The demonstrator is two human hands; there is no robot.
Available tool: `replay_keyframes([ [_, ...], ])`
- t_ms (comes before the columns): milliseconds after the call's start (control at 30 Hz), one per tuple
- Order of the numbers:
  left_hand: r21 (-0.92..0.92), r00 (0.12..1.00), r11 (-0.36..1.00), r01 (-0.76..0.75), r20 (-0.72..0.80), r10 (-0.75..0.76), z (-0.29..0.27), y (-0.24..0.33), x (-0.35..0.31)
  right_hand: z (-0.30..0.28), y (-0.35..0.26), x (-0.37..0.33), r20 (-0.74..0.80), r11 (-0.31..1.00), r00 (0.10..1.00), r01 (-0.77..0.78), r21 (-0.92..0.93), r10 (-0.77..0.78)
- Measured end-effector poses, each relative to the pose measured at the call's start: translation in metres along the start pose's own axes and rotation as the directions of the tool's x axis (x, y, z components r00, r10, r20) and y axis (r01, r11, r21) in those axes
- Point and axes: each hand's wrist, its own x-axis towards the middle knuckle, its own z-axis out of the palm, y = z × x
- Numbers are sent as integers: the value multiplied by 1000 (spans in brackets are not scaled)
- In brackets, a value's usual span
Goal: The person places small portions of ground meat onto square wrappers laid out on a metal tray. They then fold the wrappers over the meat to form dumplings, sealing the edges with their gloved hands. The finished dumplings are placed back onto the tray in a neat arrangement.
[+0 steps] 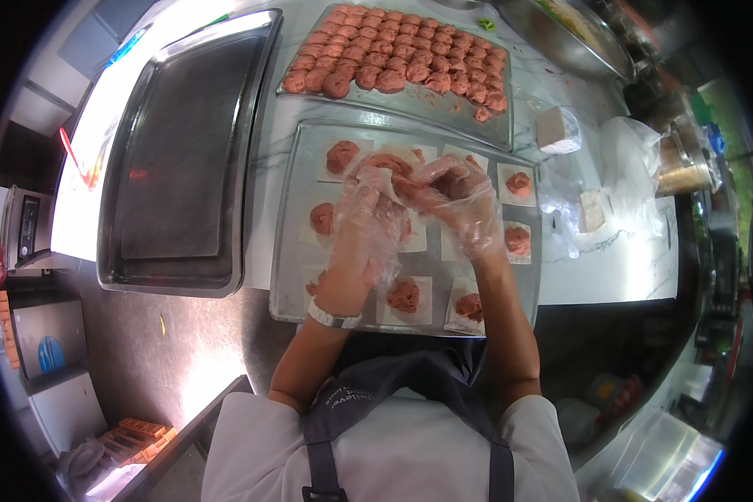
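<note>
At the tray's (304, 171) lower left, the left forearm (341, 286) partly hides a meat pile (313, 286). Over the tray's middle, the gloved left hand (366, 209) grips a partly obscured meat lump (391, 162) at its fingertips; the gloved right hand (458, 201) curls alongside, its clamping indeterminable.

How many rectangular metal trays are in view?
3: a dark metal tray at left, a silver tray of pink meat mounds behind, and a pale-grey tray of white squares in front.

Small pale lettering (349, 396) stands in short, slanting lines on the front of the dark apron (422, 364).
</note>
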Motion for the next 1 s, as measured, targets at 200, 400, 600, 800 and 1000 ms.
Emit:
replay_keyframes([
  [200, -81, 986, 997, 21, -162, -34, 8, 8, 5, -45, -7, 21, -219, 971, 970, -52, 232, 104],
  [400, -105, 1000, 994, -8, -28, 5, 0, 11, 2, -123, 46, 104, -269, 556, 787, 111, -824, -555],
  [600, -148, 998, 989, -11, -60, 2, 13, 16, -4, -128, 57, 105, 2, 180, 808, 134, -975, -590],
  [800, -122, 994, 992, 16, -103, -28, 3, 12, -3, -57, -18, 34, 143, 560, 902, 370, -742, -407],
  [1000, -8, 998, 999, 37, 60, -37, 6, 7, -7, -15, -23, 3, -40, 967, 967, -254, -22, 253],
])
